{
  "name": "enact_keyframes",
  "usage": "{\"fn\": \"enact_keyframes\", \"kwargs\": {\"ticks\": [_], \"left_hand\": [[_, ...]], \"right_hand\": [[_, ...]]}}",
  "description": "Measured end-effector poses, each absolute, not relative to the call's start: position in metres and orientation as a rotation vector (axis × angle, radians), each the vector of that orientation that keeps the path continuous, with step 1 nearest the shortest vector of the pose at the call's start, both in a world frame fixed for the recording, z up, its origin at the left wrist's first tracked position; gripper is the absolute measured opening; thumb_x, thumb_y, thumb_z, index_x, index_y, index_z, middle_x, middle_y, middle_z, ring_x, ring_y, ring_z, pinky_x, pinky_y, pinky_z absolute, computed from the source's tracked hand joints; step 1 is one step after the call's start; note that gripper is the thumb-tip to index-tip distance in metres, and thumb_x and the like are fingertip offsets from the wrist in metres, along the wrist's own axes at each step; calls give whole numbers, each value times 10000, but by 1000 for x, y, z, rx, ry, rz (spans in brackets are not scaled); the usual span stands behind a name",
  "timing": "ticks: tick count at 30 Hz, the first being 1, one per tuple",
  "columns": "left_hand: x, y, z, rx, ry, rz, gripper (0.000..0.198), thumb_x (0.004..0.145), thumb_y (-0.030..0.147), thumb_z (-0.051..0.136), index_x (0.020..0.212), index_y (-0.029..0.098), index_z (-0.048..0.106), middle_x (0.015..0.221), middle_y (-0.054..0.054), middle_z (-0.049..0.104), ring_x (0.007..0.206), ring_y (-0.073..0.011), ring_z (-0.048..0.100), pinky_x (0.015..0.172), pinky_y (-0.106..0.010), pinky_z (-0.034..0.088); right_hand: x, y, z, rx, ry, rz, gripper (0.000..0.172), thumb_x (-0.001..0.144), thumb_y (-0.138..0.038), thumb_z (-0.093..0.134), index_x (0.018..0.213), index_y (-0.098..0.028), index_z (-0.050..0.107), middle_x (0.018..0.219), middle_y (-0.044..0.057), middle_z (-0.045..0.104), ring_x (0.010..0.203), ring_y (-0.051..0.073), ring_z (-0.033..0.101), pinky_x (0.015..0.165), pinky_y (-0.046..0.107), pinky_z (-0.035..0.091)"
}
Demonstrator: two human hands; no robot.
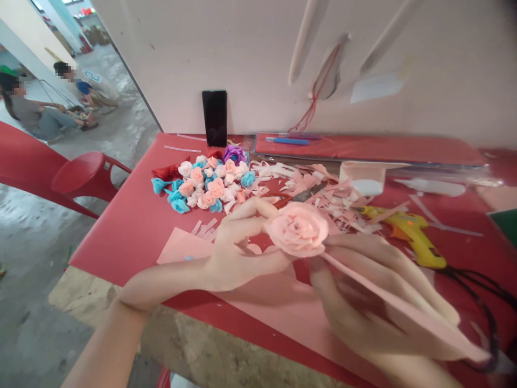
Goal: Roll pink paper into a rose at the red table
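Observation:
A large pink paper rose (298, 229) is held up over the table between my two hands. My left hand (242, 242) is closed on the flower's left side, thumb below and fingers above. My right hand (375, 285) pinches a long pink paper strip (388, 302) that runs from the rose down to the lower right. The strip passes between my right thumb and fingers. Beneath my hands lie pink paper sheets (266, 310). Right of the rose, a yellow glue gun (416, 234) lies on its side with an orange light showing.
Small pink, white and blue paper roses (210, 188) sit in a cluster at the left, with a purple rose (234, 155) behind. Paper scraps (323, 194) partly cover scissors (309, 192). A phone (215, 118) leans on the wall. Two people sit on the floor at far left, beyond a red chair (86, 175).

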State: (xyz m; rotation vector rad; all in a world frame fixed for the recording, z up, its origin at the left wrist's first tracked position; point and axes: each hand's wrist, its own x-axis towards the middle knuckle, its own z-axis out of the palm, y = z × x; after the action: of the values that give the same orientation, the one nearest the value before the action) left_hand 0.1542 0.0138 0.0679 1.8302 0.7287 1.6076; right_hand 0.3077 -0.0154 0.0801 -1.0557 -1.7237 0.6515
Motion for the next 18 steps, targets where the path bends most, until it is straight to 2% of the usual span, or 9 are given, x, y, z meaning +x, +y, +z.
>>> {"fn": "enact_keyframes", "kwargs": {"ticks": [3, 5, 10, 14, 18], "left_hand": [[155, 13, 66, 1807, 754, 1590, 93, 738, 180, 666, 669, 174, 604, 703, 6, 559, 651, -104, 547, 613, -239, 497], [155, 13, 65, 1780, 766, 1573, 75, 745, 193, 668, 685, 176, 625, 704, 4, 562, 660, -106, 555, 625, -238, 505], [153, 14, 66, 1720, 732, 1563, 74, 725, 187, 694, 678, 177, 638, 704, 9, 555, 667, -103, 559, 641, -231, 509], [150, 13, 70, 1646, 743, 1450, 128, 664, 145, 742, 651, 175, 617, 721, 11, 555, 683, -110, 562, 657, -241, 512], [150, 15, 72, 1538, 713, 1385, 184, 636, 181, 771, 628, 165, 588, 714, 7, 554, 693, -114, 559, 672, -249, 505]], "right_hand": [[306, -14, 81, -940, -1821, 180, 366, 674, -38, 613, 873, -343, 574, 756, -16, 670, 624, 185, 638, 520, 307, 468], [305, -12, 81, -887, -1891, 81, 343, 722, -26, 574, 908, -314, 570, 789, -1, 669, 643, 173, 634, 507, 293, 463], [303, -7, 80, -668, -1856, 25, 229, 750, 47, 537, 825, -164, 584, 792, 38, 618, 679, 120, 595, 519, 236, 466], [303, -8, 81, -707, -1864, 96, 233, 743, 56, 554, 822, -162, 580, 816, 36, 614, 709, 116, 585, 565, 237, 492], [306, -9, 82, -683, -1892, 111, 256, 717, 63, 572, 830, -167, 574, 799, 33, 628, 700, 121, 602, 571, 238, 513]]}}
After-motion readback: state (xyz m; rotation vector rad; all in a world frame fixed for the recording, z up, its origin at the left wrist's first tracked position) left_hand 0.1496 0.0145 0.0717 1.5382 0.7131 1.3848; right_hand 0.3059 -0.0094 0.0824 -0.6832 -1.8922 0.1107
